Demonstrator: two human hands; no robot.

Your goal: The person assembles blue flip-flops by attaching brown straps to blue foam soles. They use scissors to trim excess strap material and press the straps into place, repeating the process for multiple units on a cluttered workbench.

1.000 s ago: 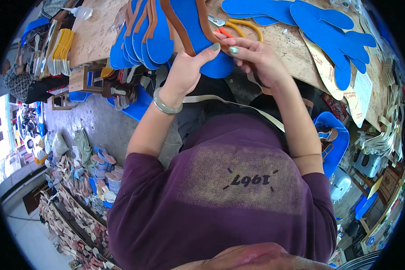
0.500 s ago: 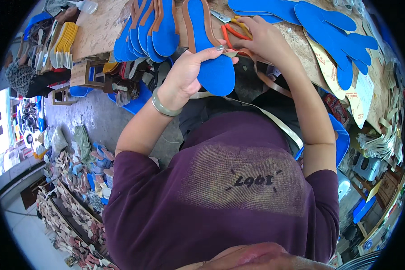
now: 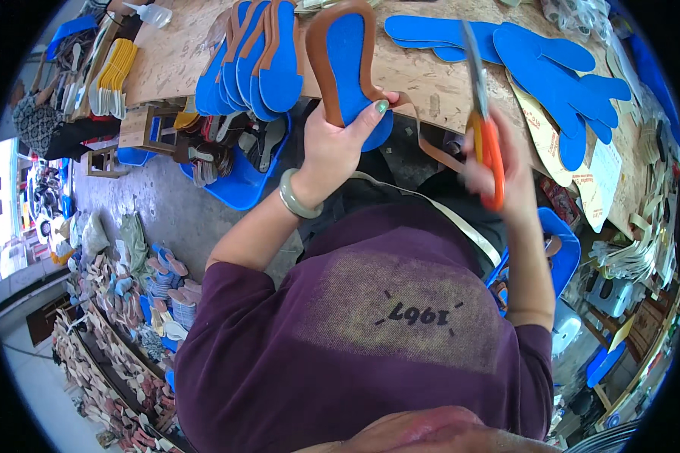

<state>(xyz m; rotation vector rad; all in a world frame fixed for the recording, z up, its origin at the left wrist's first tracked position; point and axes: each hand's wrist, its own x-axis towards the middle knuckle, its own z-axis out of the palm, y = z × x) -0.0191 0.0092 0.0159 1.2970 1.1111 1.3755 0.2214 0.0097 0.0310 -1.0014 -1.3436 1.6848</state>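
My left hand (image 3: 338, 143) grips a blue insole (image 3: 349, 64) by its lower part, thumb on top. A brown strip (image 3: 326, 72) edges the insole's upper part. From beside my left thumb a long loose tail of the strip (image 3: 429, 149) hangs down to the right. My right hand (image 3: 502, 162) is closed round the orange handles of a pair of scissors (image 3: 485, 124), blades pointing up and away. The blades look nearly together, and the right fingers are somewhat blurred. A gap lies between the scissors and the insole.
Several brown-edged blue insoles (image 3: 280, 68) overlap on the wooden table (image 3: 175, 64) at the left. More plain blue insoles (image 3: 540, 49) lie at the right. Blue bins (image 3: 230, 181) stand below the table edge. A white squeeze bottle (image 3: 153, 14) lies at the far left.
My right hand has picked the scissors up from the table and brought them nearer, blades upright. The left hand has tilted the insole and moved it a little toward me.
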